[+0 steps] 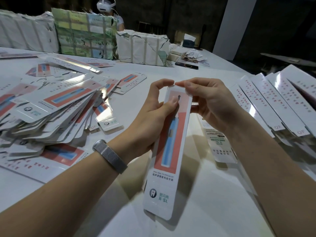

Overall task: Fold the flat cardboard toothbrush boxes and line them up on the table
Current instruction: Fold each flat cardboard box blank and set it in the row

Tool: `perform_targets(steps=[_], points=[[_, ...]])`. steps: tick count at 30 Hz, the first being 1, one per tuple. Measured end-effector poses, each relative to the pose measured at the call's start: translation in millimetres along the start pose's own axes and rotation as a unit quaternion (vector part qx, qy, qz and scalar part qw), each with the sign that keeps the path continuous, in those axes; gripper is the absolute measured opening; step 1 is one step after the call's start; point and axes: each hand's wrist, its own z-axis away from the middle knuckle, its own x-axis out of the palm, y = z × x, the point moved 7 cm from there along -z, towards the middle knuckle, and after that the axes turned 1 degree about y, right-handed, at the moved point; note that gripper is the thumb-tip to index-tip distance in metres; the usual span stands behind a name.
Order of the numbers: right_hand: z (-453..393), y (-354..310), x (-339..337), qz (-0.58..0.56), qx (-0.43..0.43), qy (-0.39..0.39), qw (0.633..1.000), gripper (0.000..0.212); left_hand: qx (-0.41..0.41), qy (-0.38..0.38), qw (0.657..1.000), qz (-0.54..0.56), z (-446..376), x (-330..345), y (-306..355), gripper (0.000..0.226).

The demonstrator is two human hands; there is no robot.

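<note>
Box (171, 142) held lengthwise above table (213, 194), centre frame. Left hand (153, 113) grips upper body, steadying it. Right hand (210, 101) pinches top flap, likely to close it. Flat boxes (51, 106) piled left; folded row (277, 100) right.

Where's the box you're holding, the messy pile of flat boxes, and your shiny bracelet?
held box (168, 147), head view, on its red and blue printed front.
pile of flat boxes (56, 106), head view, on a top sheet.
bracelet (110, 155), head view, on its mesh band.
</note>
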Motion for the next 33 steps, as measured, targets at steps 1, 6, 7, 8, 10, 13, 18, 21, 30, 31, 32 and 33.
perform_targets(steps=[1,6,7,8,10,13,18,21,30,31,32,33], points=[[1,-1,-1,-0.004,0.0,-0.005,1.0,0.02,0.003,-0.005,1.0,0.005,1,1,1,0.019],[2,-2,4,0.001,0.008,-0.011,1.0,0.031,0.016,0.024,1.0,-0.006,0,-3,3,0.011],[2,0,8,-0.003,0.014,-0.012,1.0,0.035,0.018,0.044,0.999,-0.003,-1,-7,3,0.01],[2,1,12,-0.005,0.017,-0.011,1.0,0.037,0.02,0.061,0.998,-0.001,-2,-10,2,0.009],[1,3,17,-0.001,0.019,-0.004,1.0,0.039,0.023,0.079,0.997,-0.006,-2,-14,2,0.008],[0,8,15,-0.006,0.041,-0.003,0.999,0.048,0.031,0.079,0.996,-0.013,-3,-14,3,0.009],[-1,15,17,-0.148,0.086,0.008,0.985,0.072,0.05,0.116,0.991,-0.038,-7,-16,9,0.015],[-3,12,18,-0.097,0.047,0.034,0.994,0.055,0.022,0.176,0.984,-0.031,-8,-27,6,0.014],[-2,-12,1,0.436,-0.04,0.061,0.897,0.062,-0.011,0.082,0.995,0.05,-14,-18,-1,0.039],[-3,-15,-14,0.436,-0.02,0.089,0.896,0.059,-0.004,0.082,0.996,0.023,-14,-19,-1,0.037],[-5,-17,-31,0.451,0.005,0.121,0.884,0.056,0.006,0.086,0.996,-0.003,-14,-21,1,0.036],[-4,-19,-50,0.484,0.037,0.15,0.861,0.054,0.018,0.092,0.995,-0.032,-15,-23,2,0.033]])
